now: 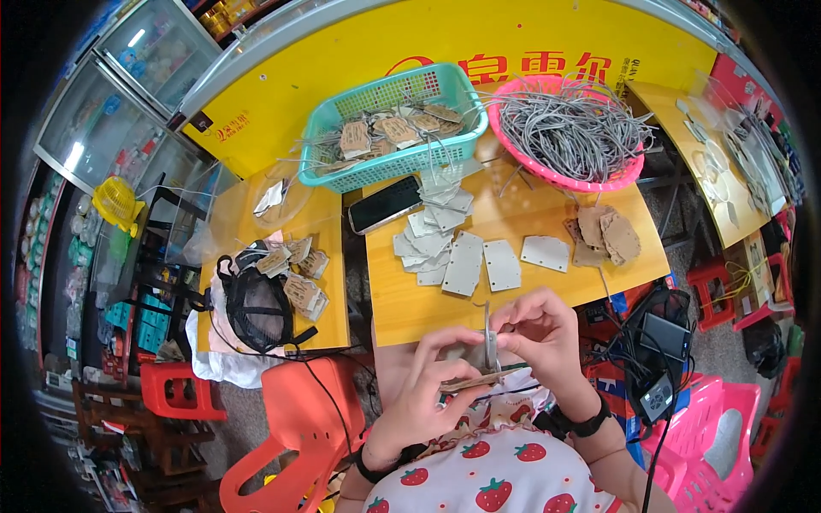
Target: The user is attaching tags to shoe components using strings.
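In front of my chest, both hands work on a brown cardboard tag and a grey cord. My left hand (436,376) is closed on the cardboard tag (473,382), held nearly edge-on between thumb and fingers. The fingers of my right hand (539,329) pinch the grey cord (490,342), which stands upright between the hands. Whether the cord passes through the tag cannot be made out. Just beyond the hands, on the yellow table (410,316), lie pale grey tags (463,263) with small holes, some heaped and some single. A brown tag pile (603,235) sits to their right.
A teal basket (385,178) of corded tags and a pink basket (560,177) of grey cords stand at the back. Near them lies a black phone (385,205). Bundled tags (304,295) and a black mesh bag (256,299) occupy the left table. Plastic chairs (308,410) flank me.
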The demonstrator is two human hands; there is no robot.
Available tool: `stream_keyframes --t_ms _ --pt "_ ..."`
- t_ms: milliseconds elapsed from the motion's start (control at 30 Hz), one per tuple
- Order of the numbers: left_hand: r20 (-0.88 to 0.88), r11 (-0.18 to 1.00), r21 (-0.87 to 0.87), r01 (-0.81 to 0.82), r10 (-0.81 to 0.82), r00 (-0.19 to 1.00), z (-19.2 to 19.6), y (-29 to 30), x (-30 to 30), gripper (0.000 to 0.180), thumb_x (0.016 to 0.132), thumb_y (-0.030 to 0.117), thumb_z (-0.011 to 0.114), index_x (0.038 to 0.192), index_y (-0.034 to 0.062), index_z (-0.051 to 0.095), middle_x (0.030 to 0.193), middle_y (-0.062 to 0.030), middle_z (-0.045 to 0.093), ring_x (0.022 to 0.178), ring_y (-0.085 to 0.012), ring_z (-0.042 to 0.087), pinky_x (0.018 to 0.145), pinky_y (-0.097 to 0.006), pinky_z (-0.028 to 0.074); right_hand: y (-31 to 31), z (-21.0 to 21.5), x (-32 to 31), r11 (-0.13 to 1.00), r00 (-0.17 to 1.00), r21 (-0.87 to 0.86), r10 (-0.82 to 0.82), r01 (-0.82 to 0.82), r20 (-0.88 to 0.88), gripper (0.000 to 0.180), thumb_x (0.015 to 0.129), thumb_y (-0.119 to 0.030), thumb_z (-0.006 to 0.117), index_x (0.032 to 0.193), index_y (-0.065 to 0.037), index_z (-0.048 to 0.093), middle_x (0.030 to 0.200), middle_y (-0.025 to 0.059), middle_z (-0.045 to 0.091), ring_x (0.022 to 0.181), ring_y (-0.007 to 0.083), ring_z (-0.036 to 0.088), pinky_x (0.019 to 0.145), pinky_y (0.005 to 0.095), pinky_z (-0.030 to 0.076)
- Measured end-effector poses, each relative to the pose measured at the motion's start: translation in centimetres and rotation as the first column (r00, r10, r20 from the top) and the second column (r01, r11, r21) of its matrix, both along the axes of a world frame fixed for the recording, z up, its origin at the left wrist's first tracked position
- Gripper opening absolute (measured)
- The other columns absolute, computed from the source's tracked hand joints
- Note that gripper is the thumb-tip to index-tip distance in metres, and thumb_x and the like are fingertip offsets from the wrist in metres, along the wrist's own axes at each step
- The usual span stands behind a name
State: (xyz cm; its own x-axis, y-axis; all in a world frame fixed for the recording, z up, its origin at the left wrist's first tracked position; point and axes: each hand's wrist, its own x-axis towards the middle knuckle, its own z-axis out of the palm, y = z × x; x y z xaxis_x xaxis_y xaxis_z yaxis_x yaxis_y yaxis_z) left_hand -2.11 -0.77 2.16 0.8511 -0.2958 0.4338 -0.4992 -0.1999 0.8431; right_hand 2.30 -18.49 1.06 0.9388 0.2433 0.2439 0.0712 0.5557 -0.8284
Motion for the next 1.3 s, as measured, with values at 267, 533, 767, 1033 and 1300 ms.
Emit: stream_keyframes --t_ms 267,533,767,1033,1300 --pt "0.041 0.997 0.075 -0.037 0.034 0.999 1.1 -1.0 -2.6 0.052 0.069 -0.001 0.078 0.108 0.0115 0.047 0.122 -0.019 0.046 0.116 -0.033 0.047 0.097 -0.044 0.039 -1.1 1.5 -2.8 0.967 0.997 -0.25 -0.025 0.043 0.073 0.019 0.083 0.002 0.068 0.102 0.005 0.066 0.097 0.01 0.068 0.088 0.0117 0.064 0.079 0.0251 0.052" --pt "0.126 0.962 0.253 -0.108 0.078 0.989 2.0 -2.6 -7.4 0.05 0.076 -0.007 0.066 0.116 0.0098 0.042 0.129 -0.0186 0.038 0.119 -0.0391 0.045 0.094 -0.043 0.045 -2.0 1.2 -6.0 0.89 0.988 -0.437 -0.079 0.131 0.135 0.015 0.082 0.001 0.068 0.097 0.005 0.068 0.081 0.0083 0.071 0.073 0.0093 0.065 0.065 0.0232 0.051" --pt "0.174 0.933 0.265 -0.245 0.204 0.963 1.9 -3.0 -11.7 0.05 0.076 -0.005 0.066 0.117 0.0084 0.043 0.127 -0.015 0.038 0.119 -0.0371 0.044 0.096 -0.04 0.041 -1.3 2.6 -9.4 0.695 0.801 -0.571 -0.011 0.437 0.598 0.023 0.076 0.013 0.059 0.097 0.005 0.063 0.08 0.0132 0.068 0.076 0.0159 0.068 0.068 0.0272 0.052" --pt "0.121 0.985 0.109 -0.131 0.117 0.986 2.3 -0.9 -13.3 0.061 0.067 -0.004 0.075 0.119 0.0046 0.044 0.125 -0.0108 0.046 0.12 -0.0248 0.046 0.102 -0.035 0.036 -3.2 3.7 -8.9 0.874 0.848 -0.25 -0.274 0.417 0.454 0.015 0.095 -0.007 0.052 0.097 0.004 0.06 0.101 0.0111 0.065 0.093 0.0181 0.065 0.085 0.0294 0.048" --pt "-0.173 0.951 -0.213 0.223 -0.262 0.95 -0.6 2.7 -11.9 0.073 0.066 0.002 0.08 0.128 0.0053 0.042 0.128 -0.0088 0.048 0.122 -0.0179 0.045 0.104 -0.034 0.035 -14.1 1.7 -4.0 0.95 0.93 0.073 -0.313 0.305 0.191 0.017 0.096 -0.011 0.054 0.103 0.003 0.057 0.097 0.0066 0.061 0.085 0.0133 0.059 0.08 0.0276 0.051"
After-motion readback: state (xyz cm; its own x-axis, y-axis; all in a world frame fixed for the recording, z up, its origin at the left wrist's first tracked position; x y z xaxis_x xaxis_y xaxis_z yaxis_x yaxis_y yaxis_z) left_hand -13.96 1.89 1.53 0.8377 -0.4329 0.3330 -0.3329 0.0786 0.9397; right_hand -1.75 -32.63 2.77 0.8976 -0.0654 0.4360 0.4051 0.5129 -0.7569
